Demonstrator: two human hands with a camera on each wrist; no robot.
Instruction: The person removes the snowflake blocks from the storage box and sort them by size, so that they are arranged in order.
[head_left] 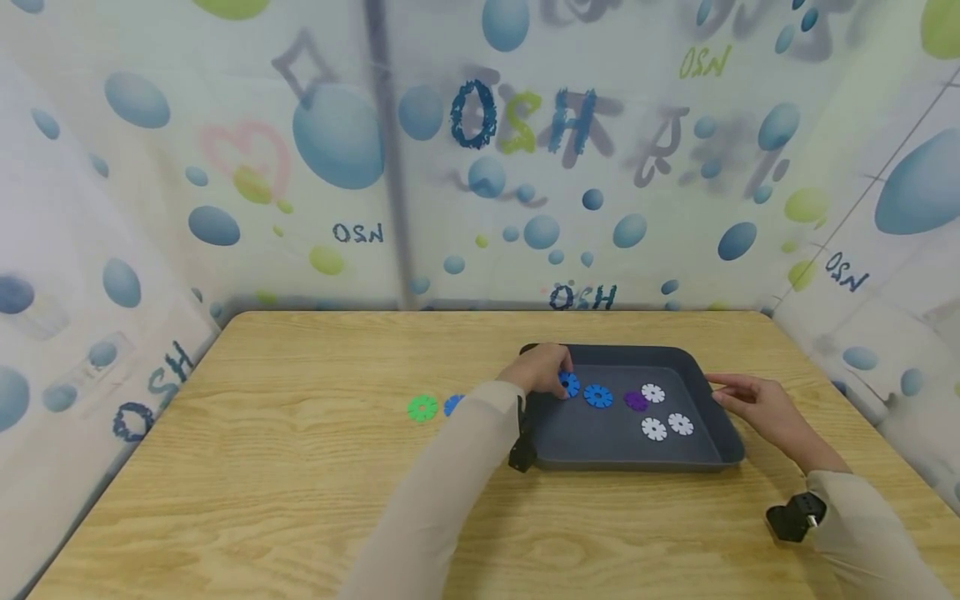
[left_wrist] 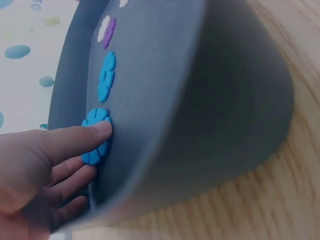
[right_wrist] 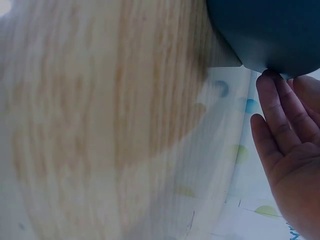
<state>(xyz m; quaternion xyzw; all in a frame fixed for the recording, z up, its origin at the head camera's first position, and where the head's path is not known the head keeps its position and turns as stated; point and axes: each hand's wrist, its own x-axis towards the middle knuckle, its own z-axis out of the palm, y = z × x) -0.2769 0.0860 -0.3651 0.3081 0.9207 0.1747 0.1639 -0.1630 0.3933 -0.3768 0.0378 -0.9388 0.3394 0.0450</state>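
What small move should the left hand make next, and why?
Perhaps the left hand should set down the pinched blue flower disc: it is already inside the gray tray, near another blue disc, and the right hand touches the tray's edge.

One tray (head_left: pixel 592 442), eight visible discs (head_left: pixel 648 432) — three white, three blue, one purple, one green.

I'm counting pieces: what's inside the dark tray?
Three white discs, one purple disc and two blue discs, one pinched by the left hand; that hand hides some tray floor.
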